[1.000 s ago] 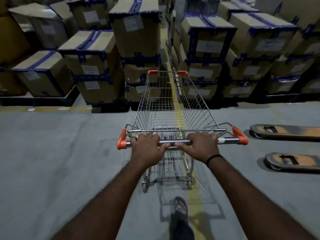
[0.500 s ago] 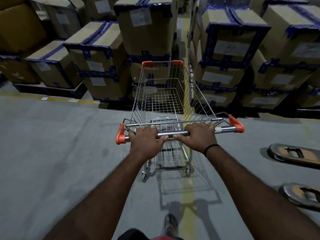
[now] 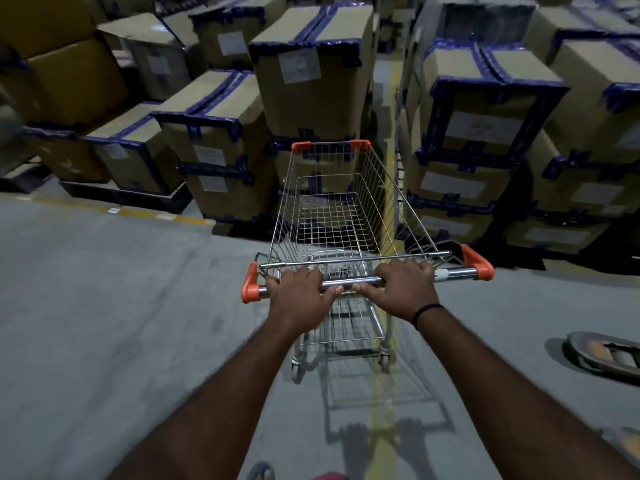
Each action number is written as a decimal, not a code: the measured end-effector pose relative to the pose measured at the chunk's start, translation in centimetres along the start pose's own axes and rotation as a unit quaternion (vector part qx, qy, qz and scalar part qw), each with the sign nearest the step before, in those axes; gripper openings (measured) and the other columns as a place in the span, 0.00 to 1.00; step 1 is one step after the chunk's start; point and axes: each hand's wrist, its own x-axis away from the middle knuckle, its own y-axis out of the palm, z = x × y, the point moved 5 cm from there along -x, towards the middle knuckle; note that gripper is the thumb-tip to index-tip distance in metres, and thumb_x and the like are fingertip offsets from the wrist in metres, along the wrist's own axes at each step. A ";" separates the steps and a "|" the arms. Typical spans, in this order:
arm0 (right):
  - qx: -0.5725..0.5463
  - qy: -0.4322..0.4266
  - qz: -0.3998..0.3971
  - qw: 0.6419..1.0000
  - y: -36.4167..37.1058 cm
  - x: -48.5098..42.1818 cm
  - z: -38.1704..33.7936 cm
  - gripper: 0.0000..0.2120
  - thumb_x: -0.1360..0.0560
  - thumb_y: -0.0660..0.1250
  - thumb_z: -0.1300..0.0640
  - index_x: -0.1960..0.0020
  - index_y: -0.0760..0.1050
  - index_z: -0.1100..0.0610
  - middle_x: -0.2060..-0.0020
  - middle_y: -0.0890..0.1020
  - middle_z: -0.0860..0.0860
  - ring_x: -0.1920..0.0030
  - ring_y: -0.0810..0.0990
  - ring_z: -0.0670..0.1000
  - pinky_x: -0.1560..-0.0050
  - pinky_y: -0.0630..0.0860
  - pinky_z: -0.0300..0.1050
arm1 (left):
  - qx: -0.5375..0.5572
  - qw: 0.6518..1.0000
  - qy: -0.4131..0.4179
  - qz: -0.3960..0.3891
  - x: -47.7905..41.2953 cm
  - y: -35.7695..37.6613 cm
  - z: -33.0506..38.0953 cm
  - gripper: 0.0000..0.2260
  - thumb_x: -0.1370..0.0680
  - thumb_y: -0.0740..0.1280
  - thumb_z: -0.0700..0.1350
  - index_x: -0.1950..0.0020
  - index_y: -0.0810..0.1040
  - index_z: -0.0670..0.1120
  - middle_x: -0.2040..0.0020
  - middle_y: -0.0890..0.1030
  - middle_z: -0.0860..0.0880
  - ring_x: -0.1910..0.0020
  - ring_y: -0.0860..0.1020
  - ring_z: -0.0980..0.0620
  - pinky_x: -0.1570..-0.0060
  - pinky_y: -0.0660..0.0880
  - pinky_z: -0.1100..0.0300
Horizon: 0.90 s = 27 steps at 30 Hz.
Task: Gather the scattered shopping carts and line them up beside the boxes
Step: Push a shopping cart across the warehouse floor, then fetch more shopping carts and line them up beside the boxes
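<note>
In front of the stacked boxes (image 3: 311, 81), the shopping cart (image 3: 346, 216) stands with its nose at the mouth of the narrow gap between two stacks. Its wire basket holds nothing. I cannot tell whether the front rim touches the cardboard. Both hands are closed around the handle bar (image 3: 360, 281), fingers curled over it. The left hand (image 3: 299, 299) is toward the left end, and the right hand (image 3: 403, 289), with a dark wristband (image 3: 426, 311), is just right of centre.

I judge the step in hand to be parking this cart beside the boxes. To do it well, I would push gently and evenly with both hands so the nose does not swing. I would stop short of the cardboard and square the basket to the yellow floor line (image 3: 381, 445), leaving room for other carts alongside.

I count one cart in view, two hands on it, four orange corner caps and two rear wheels. The boxes, taped in blue with white labels, are too many and too overlapped to count. On the floor to the right lies one pallet-jack fork tip (image 3: 606, 351), with the edge of a second at the frame's corner.
</note>
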 end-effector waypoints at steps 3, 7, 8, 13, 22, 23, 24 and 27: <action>-0.007 0.004 -0.022 1.000 -0.3 -0.4 -0.1 0.30 0.29 0.52 0.22 0.53 0.77 0.45 0.49 0.81 0.46 0.43 0.75 0.52 0.39 0.61 0.55 | 0.019 1.000 -0.005 -0.021 -0.6 -0.1 0.0 0.23 0.21 0.54 0.69 0.41 0.76 0.55 0.40 0.78 0.52 0.36 0.70 0.47 0.32 0.60 0.38; -0.046 0.010 -0.054 0.997 -0.7 -0.7 -0.4 0.30 0.28 0.56 0.23 0.46 0.79 0.45 0.46 0.81 0.45 0.41 0.76 0.53 0.36 0.60 0.57 | 0.071 0.997 -0.015 -0.034 -1.1 -0.3 -0.4 0.18 0.21 0.58 0.68 0.47 0.77 0.56 0.46 0.78 0.54 0.39 0.72 0.49 0.30 0.58 0.39; -0.082 0.007 -0.052 0.995 -0.9 -0.8 -0.8 0.28 0.27 0.58 0.25 0.45 0.79 0.45 0.47 0.81 0.45 0.41 0.77 0.52 0.35 0.61 0.58 | 0.094 0.995 -0.016 -0.029 -1.1 -0.4 -0.5 0.17 0.21 0.59 0.67 0.47 0.78 0.56 0.48 0.78 0.55 0.42 0.73 0.50 0.30 0.58 0.40; -0.216 -0.090 -0.009 0.972 -2.1 -0.9 -7.4 0.22 0.25 0.62 0.33 0.45 0.80 0.49 0.49 0.82 0.46 0.47 0.79 0.50 0.41 0.74 0.54 | 0.252 0.964 -0.022 0.078 0.7 -2.1 -2.9 0.13 0.21 0.66 0.58 0.50 0.83 0.51 0.53 0.82 0.55 0.49 0.79 0.57 0.33 0.68 0.62; -0.373 -0.220 -0.052 0.900 -2.1 2.1 -23.3 0.16 0.24 0.66 0.40 0.49 0.82 0.51 0.55 0.82 0.44 0.54 0.79 0.41 0.52 0.75 0.36 | 0.346 0.906 -0.169 0.174 11.2 -5.5 -14.1 0.09 0.20 0.68 0.53 0.47 0.84 0.51 0.49 0.82 0.57 0.48 0.78 0.60 0.52 0.72 0.66; -0.383 -0.229 -0.059 0.893 -1.9 2.4 -25.2 0.16 0.24 0.65 0.39 0.51 0.82 0.51 0.56 0.83 0.43 0.54 0.79 0.41 0.52 0.74 0.37 | 0.351 0.901 -0.180 0.182 12.6 -5.8 -15.5 0.08 0.20 0.68 0.54 0.47 0.84 0.52 0.49 0.82 0.57 0.48 0.78 0.60 0.52 0.73 0.64; -0.392 -0.233 -0.069 0.887 -1.7 2.8 -27.0 0.15 0.23 0.65 0.40 0.52 0.81 0.50 0.57 0.83 0.44 0.54 0.79 0.41 0.53 0.73 0.35 | 0.355 0.895 -0.191 0.190 14.1 -6.1 -16.8 0.08 0.20 0.68 0.54 0.48 0.84 0.53 0.50 0.82 0.57 0.48 0.78 0.61 0.52 0.74 0.62; -0.416 -0.243 -0.112 0.869 -0.5 4.6 -32.8 0.10 0.22 0.68 0.44 0.55 0.81 0.49 0.59 0.83 0.43 0.54 0.81 0.42 0.55 0.74 0.37 | 0.384 0.862 -0.245 0.224 19.3 -6.5 -21.2 0.05 0.21 0.69 0.55 0.52 0.83 0.56 0.51 0.82 0.59 0.49 0.78 0.61 0.51 0.75 0.60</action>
